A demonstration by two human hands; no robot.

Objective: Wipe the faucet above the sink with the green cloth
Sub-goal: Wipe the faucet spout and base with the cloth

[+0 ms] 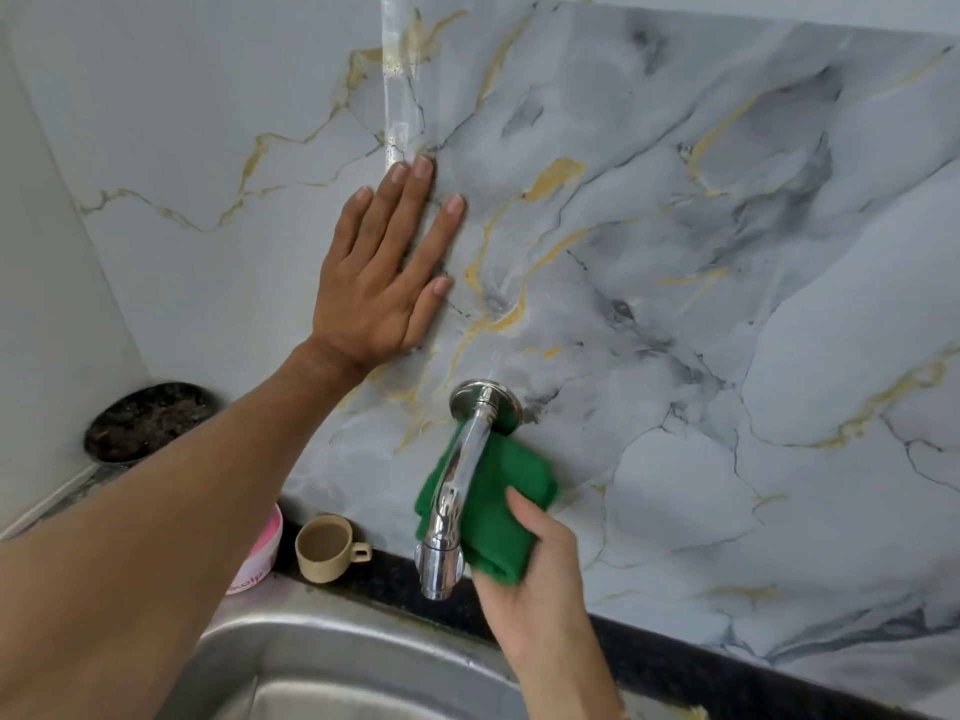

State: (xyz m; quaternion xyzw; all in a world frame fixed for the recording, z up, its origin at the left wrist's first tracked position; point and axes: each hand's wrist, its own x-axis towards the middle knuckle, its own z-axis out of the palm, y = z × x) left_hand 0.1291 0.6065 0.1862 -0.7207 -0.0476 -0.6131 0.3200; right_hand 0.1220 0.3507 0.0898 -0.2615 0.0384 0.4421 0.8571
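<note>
A chrome faucet (pixel 457 480) juts from a round flange on the marbled wall and curves down over the steel sink (pixel 291 662). The green cloth (pixel 496 517) is bunched behind and to the right of the spout, pressed against its underside. My right hand (pixel 540 579) grips the cloth from below, thumb up along its side. My left hand (pixel 384 272) lies flat on the wall above and left of the faucet, fingers spread, holding nothing.
A beige cup (pixel 324 548) stands on the dark counter ledge left of the spout. Beside it sits a pink and white tub (pixel 260 553), partly behind my left forearm. A dark round pot of soil (pixel 145 420) occupies the left corner.
</note>
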